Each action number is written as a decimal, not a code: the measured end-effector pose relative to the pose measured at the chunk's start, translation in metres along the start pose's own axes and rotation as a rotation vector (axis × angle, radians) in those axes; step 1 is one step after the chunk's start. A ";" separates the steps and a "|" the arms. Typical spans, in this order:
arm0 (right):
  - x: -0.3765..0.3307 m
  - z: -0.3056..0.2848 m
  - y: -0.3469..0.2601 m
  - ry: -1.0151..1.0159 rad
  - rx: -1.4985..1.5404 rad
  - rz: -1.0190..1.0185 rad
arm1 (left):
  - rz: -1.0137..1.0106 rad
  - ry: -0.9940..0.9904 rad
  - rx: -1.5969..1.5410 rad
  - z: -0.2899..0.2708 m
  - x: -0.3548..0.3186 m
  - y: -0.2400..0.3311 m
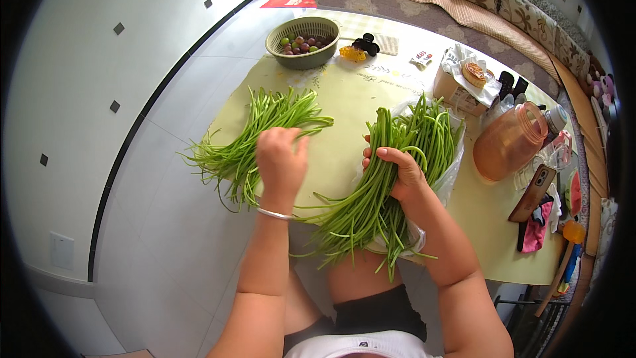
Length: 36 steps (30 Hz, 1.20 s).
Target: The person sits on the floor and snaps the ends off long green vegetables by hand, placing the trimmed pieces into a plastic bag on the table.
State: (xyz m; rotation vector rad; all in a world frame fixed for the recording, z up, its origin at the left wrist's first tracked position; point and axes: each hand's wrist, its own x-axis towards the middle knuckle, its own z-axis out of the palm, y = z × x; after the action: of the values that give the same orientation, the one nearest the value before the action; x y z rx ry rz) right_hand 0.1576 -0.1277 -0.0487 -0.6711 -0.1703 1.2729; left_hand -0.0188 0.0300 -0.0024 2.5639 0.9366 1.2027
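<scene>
A thick bunch of long, thin green vegetable stems (379, 182) is gripped in my right hand (405, 174), its lower ends hanging past the table's near edge over my lap. More of the same stems (434, 136) lie just behind and to the right, on a clear plastic bag (457, 159). At the left, a loose pile of green stems (265, 116) spreads across the table and over its left edge. My left hand (281, 162), with a silver bangle at its wrist, is closed at the near side of this pile. Its fingertips are hidden, so what it holds cannot be made out.
The table (358, 103) has a pale yellow cover. Toward the back stand a green basket (301, 59) of grapes and a black hair claw (366, 44). A cardboard box (457, 93), a large amber jar (509, 142) and a phone (532, 192) line the right side. Beyond is a sofa (457, 16).
</scene>
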 end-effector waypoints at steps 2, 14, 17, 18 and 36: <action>-0.002 0.000 -0.002 0.012 -0.009 0.041 | -0.066 0.037 0.187 0.008 -0.003 -0.032; -0.007 0.008 -0.003 -0.104 -0.002 -0.024 | -0.119 0.033 0.229 0.020 -0.003 -0.064; -0.008 0.010 -0.004 -0.137 0.001 -0.022 | -0.152 0.027 0.171 0.018 -0.001 -0.063; -0.009 0.011 -0.004 -0.141 0.002 -0.021 | -0.143 0.045 0.183 0.018 -0.001 -0.062; 0.000 -0.002 -0.001 -0.103 0.031 0.074 | -0.156 0.027 0.049 0.015 0.001 -0.060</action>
State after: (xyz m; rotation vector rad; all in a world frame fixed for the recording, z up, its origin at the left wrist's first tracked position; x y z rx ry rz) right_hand 0.1598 -0.1285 -0.0495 -0.5901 -0.2117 1.3796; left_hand -0.0359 0.0797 -0.0350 2.4631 1.1624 1.1871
